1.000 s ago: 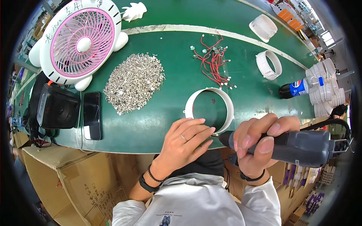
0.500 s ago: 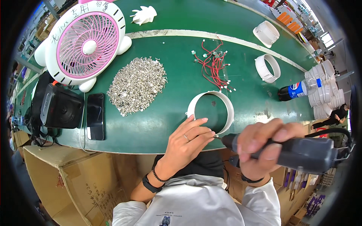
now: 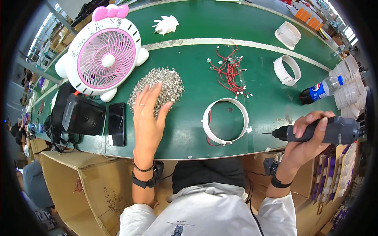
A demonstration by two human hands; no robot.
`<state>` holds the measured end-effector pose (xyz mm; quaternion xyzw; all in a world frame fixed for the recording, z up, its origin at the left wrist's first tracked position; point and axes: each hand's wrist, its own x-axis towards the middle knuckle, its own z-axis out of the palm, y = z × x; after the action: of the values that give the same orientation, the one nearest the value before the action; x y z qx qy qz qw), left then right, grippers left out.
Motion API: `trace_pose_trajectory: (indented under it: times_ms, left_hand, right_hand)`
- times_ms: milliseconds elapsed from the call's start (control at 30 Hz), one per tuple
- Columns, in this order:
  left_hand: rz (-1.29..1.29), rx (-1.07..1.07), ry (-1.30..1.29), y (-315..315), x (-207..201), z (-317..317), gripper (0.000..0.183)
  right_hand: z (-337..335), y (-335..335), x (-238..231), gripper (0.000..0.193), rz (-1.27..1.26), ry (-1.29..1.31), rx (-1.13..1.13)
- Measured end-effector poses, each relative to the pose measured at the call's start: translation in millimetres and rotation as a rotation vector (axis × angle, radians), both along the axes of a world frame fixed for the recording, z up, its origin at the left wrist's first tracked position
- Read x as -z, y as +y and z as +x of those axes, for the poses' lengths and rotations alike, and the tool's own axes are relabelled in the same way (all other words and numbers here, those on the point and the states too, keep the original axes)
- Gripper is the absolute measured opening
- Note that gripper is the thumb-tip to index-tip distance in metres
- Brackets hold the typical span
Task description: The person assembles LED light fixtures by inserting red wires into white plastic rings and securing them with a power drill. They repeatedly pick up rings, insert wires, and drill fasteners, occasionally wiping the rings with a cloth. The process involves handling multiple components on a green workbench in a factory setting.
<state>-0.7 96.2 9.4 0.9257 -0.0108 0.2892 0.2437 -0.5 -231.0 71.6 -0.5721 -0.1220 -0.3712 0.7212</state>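
My left hand (image 3: 149,112) reaches over the near edge of a heap of small silver screws (image 3: 170,80), fingers stretched out and thumb apart. Whether a fingertip touches the screws I cannot tell. In my right hand (image 3: 305,141) is a dark electric screwdriver (image 3: 334,131), its bit pointing left above the right part of the bench. Between the hands a white plastic ring (image 3: 245,118) lies on the green bench, touched by neither. A red wire (image 3: 209,137) shows at the ring's left and lower side.
Red wires with white connectors (image 3: 230,74) lie behind the ring. White plastic collars (image 3: 286,70), a cola bottle (image 3: 321,90) and stacked white parts (image 3: 348,84) stand right. At left are a pink-and-white fan (image 3: 107,59), a black speaker (image 3: 84,116) and a phone (image 3: 116,125).
My left hand has left the ring and moved left to the screw heap. My right hand has pulled the screwdriver away from the ring, to the right.
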Motion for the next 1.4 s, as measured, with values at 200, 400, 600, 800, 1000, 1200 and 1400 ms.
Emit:
trace_pose_trajectory:
  times_ms: [200, 400, 600, 800, 1000, 1200, 1400]
  left_hand:
    - [0.004, 0.507, 0.104, -64.4, -11.5, -44.5, 0.042]
    - [0.120, 0.636, 0.052, -93.1, 11.2, -44.5, 0.029]
    - [-0.017, 0.704, 0.116, -89.9, -7.8, -50.4, 0.025]
    - [-0.345, 0.810, 0.380, -66.5, -86.8, -39.1, 0.021]
    - [-0.825, 0.671, 0.501, -80.6, -109.8, 88.8, 0.039]
    - [-0.274, 0.447, 0.120, -77.5, -26.8, 127.0, 0.051]
    - [-0.042, 0.518, 0.451, -93.0, -28.9, 28.5, 0.044]
  right_hand:
    - [-2.1, -8.3, 36.6, 0.032, -0.086, 0.186, 0.091]
    - [-18.2, -15.4, 68.2, 0.065, -0.111, 0.403, -0.039]
    - [-30.5, 3.6, 102.9, 0.127, -0.452, 0.496, -0.225]
    - [-25.7, -6.9, 118.2, 0.133, -0.436, 0.521, -0.328]
    - [-24.7, -5.5, 123.0, 0.124, -0.191, 0.498, -0.343]
    - [-31.7, -14.6, 127.4, 0.114, -0.059, 0.485, -0.306]
    - [-28.9, -29.1, 124.9, 0.095, -0.028, 0.489, -0.169]
